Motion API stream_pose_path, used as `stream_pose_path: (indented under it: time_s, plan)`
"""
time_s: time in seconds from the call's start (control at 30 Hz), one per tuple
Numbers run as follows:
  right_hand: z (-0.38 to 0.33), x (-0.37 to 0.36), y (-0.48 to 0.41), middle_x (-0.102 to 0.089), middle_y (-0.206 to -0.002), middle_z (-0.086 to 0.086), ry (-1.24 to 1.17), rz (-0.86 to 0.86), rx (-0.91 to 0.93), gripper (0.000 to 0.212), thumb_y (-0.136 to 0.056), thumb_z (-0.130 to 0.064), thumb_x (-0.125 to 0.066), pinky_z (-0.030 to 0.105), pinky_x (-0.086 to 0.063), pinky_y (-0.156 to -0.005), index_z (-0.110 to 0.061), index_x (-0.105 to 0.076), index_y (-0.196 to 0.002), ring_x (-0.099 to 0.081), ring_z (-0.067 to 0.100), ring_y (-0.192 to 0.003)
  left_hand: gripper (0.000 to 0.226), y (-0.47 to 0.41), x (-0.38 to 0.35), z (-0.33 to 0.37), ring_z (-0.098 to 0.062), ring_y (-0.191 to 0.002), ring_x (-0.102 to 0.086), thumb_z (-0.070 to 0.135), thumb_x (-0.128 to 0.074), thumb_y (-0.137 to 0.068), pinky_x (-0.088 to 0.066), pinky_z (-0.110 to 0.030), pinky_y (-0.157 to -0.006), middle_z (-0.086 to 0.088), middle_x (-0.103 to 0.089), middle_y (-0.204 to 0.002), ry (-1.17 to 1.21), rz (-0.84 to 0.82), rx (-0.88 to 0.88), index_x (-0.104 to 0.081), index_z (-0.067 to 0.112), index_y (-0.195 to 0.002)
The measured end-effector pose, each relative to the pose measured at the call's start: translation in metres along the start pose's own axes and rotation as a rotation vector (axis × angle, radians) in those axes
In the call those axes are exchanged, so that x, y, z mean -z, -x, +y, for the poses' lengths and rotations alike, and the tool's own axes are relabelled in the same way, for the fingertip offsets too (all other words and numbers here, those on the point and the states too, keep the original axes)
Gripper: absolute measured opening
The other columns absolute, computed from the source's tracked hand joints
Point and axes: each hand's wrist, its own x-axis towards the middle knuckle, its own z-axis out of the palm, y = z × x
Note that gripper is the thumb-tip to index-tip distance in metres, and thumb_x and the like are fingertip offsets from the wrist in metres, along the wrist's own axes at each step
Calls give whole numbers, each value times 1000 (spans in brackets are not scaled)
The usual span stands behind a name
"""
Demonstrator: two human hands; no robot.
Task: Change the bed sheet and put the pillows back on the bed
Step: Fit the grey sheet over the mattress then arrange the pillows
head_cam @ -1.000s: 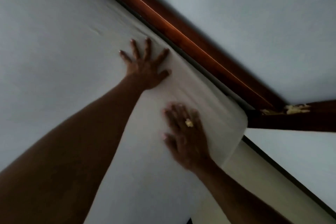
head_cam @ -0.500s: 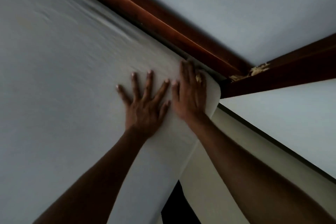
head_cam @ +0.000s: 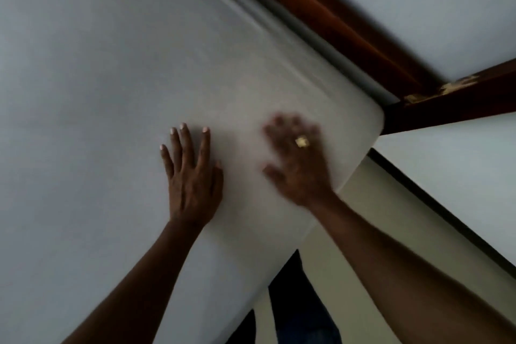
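Note:
A pale white sheet (head_cam: 111, 78) covers the mattress, stretched smooth over its rounded corner (head_cam: 371, 120) at the right. My left hand (head_cam: 192, 176) lies flat on the sheet with straight, spread fingers, a little in from the corner. My right hand (head_cam: 298, 165), with a gold ring on one finger, is blurred by motion and lies flat on the sheet between the left hand and the corner. No pillows are in view.
A dark red-brown wooden bed frame (head_cam: 335, 22) runs along the mattress's far edge and meets a second rail (head_cam: 446, 103) at the corner, where the wood is chipped. Pale walls lie beyond. Cream floor (head_cam: 363, 232) and my dark trousers (head_cam: 296, 301) show below the mattress edge.
Both hands have slid back from the mattress corner toward me across the sheet and moved apart. The right hand is still moving, blurred. The view has shifted closer.

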Motion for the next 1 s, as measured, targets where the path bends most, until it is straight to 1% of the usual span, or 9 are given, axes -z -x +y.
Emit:
stream_pose_path:
  time_s: [0.07, 0.13, 0.3, 0.43, 0.6, 0.67, 0.8, 0.87, 1.0]
  plan:
    - [-1, -7, -13, -5, -170, 11, 3, 44, -401, 78, -99, -56, -38, 62, -9, -121, -18, -13, -163, -3, 36, -156, 70, 30, 7, -37, -39, -155, 4, 36, -42, -99, -5, -63, -122, -24, -3, -166, -39, 23, 127, -17, 15, -161]
    - [-34, -4, -30, -3, -169, 18, -35, 48, -534, 81, -100, -53, -36, 63, -7, -121, -10, -9, -162, -1, 39, -156, 71, 54, 16, -70, -38, -155, 5, 37, -42, -99, -4, -64, -121, -23, -2, -167, -51, 52, 256, -14, 18, -162]
    - [-158, -22, 7, -6, -170, 13, -88, -86, 348, 79, -97, -49, -46, 60, -5, -122, -14, -17, -162, -1, 33, -157, 67, 129, 17, -97, -35, -155, 6, 44, -32, -102, -2, -63, -121, -11, -2, -169, -29, 45, 371, -13, 18, -162]
    - [-209, -39, 119, 2, -170, 10, -6, -281, 774, 82, -98, -51, -45, 62, -3, -122, -14, -10, -163, 7, 32, -157, 70, 263, -9, -81, -36, -155, 0, 45, -32, -101, -10, -66, -120, -15, -2, -169, -21, -69, 381, -18, 10, -160]
    - [-200, -25, 193, 6, -170, 13, 91, -410, 1174, 74, -104, -48, -37, 64, -7, -121, -12, -12, -162, 8, 29, -157, 73, 383, -30, -42, -39, -154, -11, 48, -30, -101, -19, -71, -115, -20, -9, -167, 36, -140, 314, -28, 0, -155]
    - [-204, -24, 173, 0, -170, 13, 36, -382, 1237, 71, -103, -44, -39, 60, -8, -123, -12, -15, -162, 3, 28, -157, 73, 390, -24, -47, -40, -155, -6, 46, -36, -99, -14, -71, -116, -21, -5, -167, 1, -114, 421, -22, 7, -159]
    - [-246, -35, 122, 3, -170, 13, 16, -295, 1002, 73, -103, -41, -39, 59, -10, -123, -12, -9, -163, 5, 29, -157, 80, 406, -22, -46, -46, -153, 6, 54, -39, -98, -7, -73, -116, -25, 6, -166, -6, -112, 742, -11, 13, -161]
    - [-256, -37, 124, 4, -170, 11, 29, -299, 899, 73, -103, -40, -38, 61, -11, -122, -13, -8, -163, 6, 30, -157, 80, 411, -25, -28, -48, -152, 6, 57, -36, -98, -12, -75, -114, -26, 8, -166, 38, -132, 748, -10, 15, -162]
    - [-268, -17, 135, 3, -170, 9, 74, -377, 1024, 74, -101, -41, -39, 60, -11, -123, -13, -9, -163, 5, 26, -157, 76, 403, 4, -32, -44, -153, 7, 55, -36, -100, -13, -72, -116, -22, 7, -167, 74, -65, 751, -9, 19, -162]
